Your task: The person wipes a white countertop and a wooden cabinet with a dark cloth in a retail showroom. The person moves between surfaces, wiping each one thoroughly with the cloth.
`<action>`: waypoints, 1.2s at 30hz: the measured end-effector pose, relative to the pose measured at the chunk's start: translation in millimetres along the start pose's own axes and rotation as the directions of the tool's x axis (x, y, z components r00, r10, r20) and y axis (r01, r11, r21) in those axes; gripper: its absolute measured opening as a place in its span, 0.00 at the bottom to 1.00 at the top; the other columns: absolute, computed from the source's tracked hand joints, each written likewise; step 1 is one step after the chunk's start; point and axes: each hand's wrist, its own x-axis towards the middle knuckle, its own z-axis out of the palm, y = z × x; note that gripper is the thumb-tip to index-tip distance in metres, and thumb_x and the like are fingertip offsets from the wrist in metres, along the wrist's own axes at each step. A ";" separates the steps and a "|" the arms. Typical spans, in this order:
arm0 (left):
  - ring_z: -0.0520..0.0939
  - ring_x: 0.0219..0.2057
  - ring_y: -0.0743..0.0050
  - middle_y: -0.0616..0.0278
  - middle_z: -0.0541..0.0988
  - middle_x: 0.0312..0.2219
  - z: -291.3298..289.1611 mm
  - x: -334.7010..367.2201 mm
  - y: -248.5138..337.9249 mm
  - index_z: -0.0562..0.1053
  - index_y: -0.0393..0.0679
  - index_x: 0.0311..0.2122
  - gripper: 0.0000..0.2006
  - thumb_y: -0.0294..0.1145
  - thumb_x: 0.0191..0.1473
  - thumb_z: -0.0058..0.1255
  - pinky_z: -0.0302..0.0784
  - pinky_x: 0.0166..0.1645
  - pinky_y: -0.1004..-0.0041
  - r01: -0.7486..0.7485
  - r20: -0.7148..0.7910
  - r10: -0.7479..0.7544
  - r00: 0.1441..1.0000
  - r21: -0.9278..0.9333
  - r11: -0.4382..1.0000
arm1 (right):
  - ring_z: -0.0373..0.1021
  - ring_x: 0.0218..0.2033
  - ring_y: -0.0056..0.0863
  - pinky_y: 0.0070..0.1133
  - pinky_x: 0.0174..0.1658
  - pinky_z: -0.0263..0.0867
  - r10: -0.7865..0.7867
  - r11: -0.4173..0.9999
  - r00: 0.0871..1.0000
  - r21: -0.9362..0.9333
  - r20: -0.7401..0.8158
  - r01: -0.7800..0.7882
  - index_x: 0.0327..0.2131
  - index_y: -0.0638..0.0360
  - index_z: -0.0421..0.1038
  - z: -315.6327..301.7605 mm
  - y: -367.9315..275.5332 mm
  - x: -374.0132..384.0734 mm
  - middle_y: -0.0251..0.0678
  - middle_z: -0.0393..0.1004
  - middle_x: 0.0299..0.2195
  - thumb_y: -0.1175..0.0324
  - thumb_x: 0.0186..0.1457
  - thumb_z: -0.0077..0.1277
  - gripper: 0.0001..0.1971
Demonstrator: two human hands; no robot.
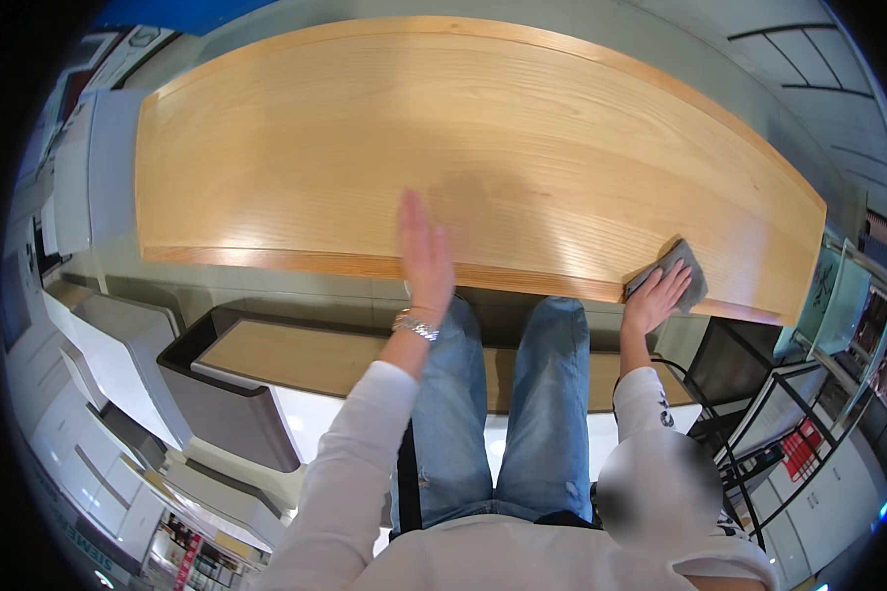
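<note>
A long light wooden table top (365,148) fills the upper half of the head view. My left hand (424,258) lies flat, fingers together, at the table's near edge, with a metal watch on its wrist. My right hand (655,295) presses a grey cloth (682,271) onto the table's near right edge, fingers spread over it. My legs in blue jeans (503,414) stand below the table edge.
A wooden bench seat (296,360) with a dark frame sits under the table at lower left. White and grey seating blocks (118,364) lie at the left. A dark metal rack (759,414) stands at the right.
</note>
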 end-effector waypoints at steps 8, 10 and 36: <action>0.51 0.65 0.51 0.48 0.49 0.64 -156.4 38.2 -80.8 0.51 0.37 0.63 0.26 0.28 0.59 0.33 0.50 0.65 0.62 0.153 -0.238 -0.132 0.962 0.070 0.986 | 0.37 0.67 0.43 0.44 0.60 0.46 -0.335 0.938 0.898 0.007 0.286 0.347 0.63 0.54 0.49 14.9 -227.5 -187.6 0.42 0.41 0.66 0.59 0.58 0.42 0.31; 0.52 0.64 0.50 0.47 0.50 0.64 -169.2 46.6 -87.9 0.52 0.37 0.63 0.26 0.28 0.59 0.34 0.50 0.64 0.62 0.140 -0.222 -0.113 0.969 0.113 0.984 | 0.36 0.67 0.42 0.51 0.59 0.44 -0.453 0.882 0.782 0.090 0.428 0.462 0.64 0.51 0.47 15.3 -276.3 -217.8 0.40 0.39 0.67 0.55 0.58 0.41 0.32; 0.52 0.64 0.61 0.56 0.52 0.64 -109.7 234.9 -95.4 0.52 0.42 0.63 0.26 0.40 0.62 0.29 0.43 0.66 0.57 0.075 -0.147 0.060 0.987 0.762 0.643 | 0.41 0.66 0.40 0.44 0.62 0.46 -0.697 0.712 0.611 0.261 0.374 0.652 0.63 0.45 0.51 17.6 -328.9 -103.4 0.37 0.46 0.65 0.55 0.59 0.40 0.28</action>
